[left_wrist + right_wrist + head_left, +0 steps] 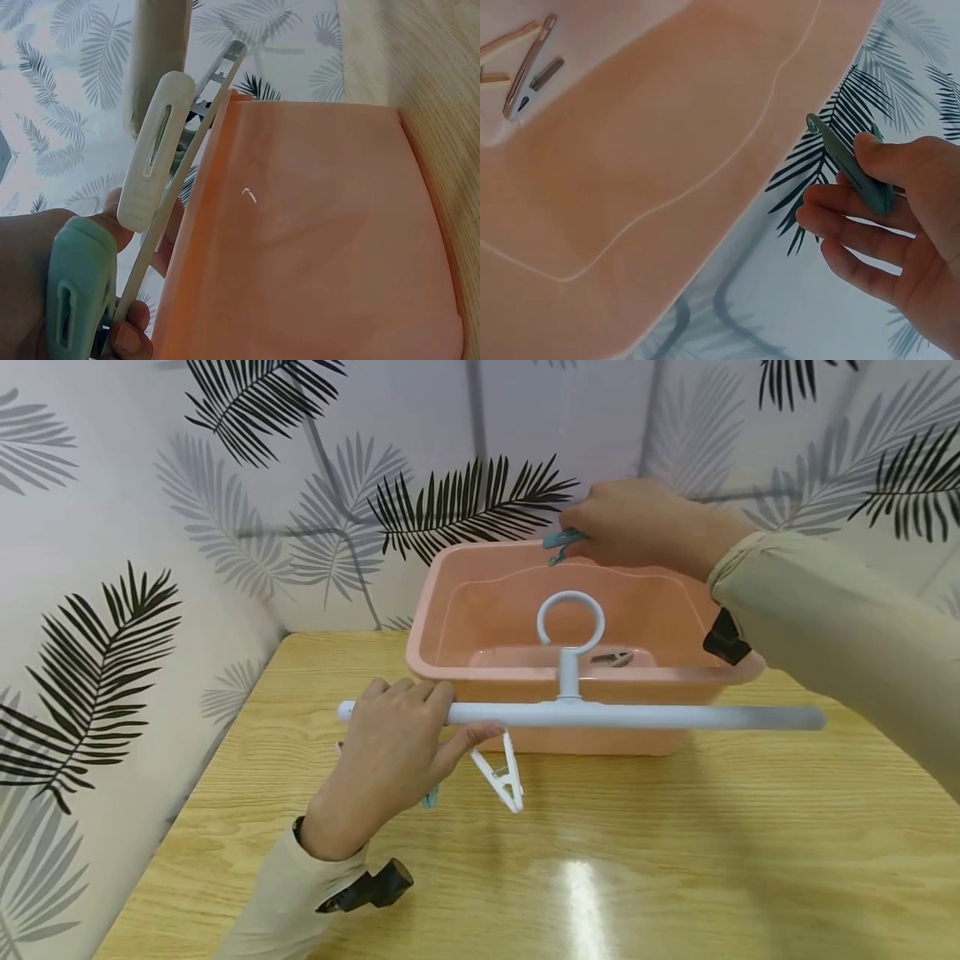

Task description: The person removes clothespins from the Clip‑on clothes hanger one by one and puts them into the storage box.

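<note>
White clip hanger (675, 717), grasped by the left hand (397, 756) with fingers curled round the bar near its left end, is held before a peach basin (592, 742) standing by the worktop's (262, 718) far edge, right of its far-left corner. A teal clothespin (564, 538) is pinched by the right hand (637, 527) near the basin's far rim. Below the bar, beside the left hand, a white clip (512, 789) and a second teal clip (430, 797) are seen; their attachment cannot be made out. Loose clips (617, 657) are contained in the basin. Because the bar is gripped off-centre, its right end could be tipped downward by leverage. The white clip could be dislodged if it were pressed by the nearby thumb. Should the pinch be loosened, the teal clothespin could be dropped between the basin and the leaf-printed backdrop (112, 527). The basin's right rim could be knocked by the black wrist device (726, 639), which is carried close to it, if the forearm were lowered.
</note>
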The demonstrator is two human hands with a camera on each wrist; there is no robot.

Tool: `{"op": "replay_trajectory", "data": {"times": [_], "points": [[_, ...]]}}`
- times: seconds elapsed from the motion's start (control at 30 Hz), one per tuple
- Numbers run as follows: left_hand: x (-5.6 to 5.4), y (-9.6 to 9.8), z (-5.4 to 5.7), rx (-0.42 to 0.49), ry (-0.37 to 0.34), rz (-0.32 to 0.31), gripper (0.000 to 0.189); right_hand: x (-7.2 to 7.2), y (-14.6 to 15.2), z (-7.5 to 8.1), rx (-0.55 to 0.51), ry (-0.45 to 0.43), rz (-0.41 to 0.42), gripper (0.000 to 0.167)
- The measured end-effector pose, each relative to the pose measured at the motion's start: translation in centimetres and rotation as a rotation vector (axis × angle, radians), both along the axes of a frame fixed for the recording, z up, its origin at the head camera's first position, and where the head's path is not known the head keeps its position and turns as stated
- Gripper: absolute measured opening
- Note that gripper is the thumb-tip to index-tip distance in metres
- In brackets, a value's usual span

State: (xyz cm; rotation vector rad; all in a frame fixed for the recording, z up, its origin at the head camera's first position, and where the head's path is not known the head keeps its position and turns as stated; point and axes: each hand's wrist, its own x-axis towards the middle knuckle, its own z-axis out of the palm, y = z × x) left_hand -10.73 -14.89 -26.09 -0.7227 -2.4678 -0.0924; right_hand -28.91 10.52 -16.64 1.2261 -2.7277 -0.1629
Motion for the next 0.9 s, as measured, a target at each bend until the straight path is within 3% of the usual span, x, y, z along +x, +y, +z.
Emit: {"op": "replay_trajectory", "data": {"times": [0.17, 0.47, 0.7, 0.9], "points": [[-0.1, -0.2, 0.1, 0.010, 0.009, -0.003, 0.066, -0.6, -0.8, -0.7, -0.037, -0.019, 0.061, 0.019], [-0.2, -0.3, 0.3, 0.010, 0.011, -0.014, 0.065, -1.3, -1.3, -2.2, -0.009, -0.048, 0.033, 0.020], [-0.4, -0.1, 0.1, -0.010, 0.007, -0.010, 0.066, -1.7, -0.6, -4.4, 0.034, 0.011, 0.113, 0.026], [-0.4, -0.1, 0.1, -0.022, 0.000, 0.002, 0.067, -2.0, 0.1, -6.0, 0.119, -0.011, 0.184, 0.017]]}}
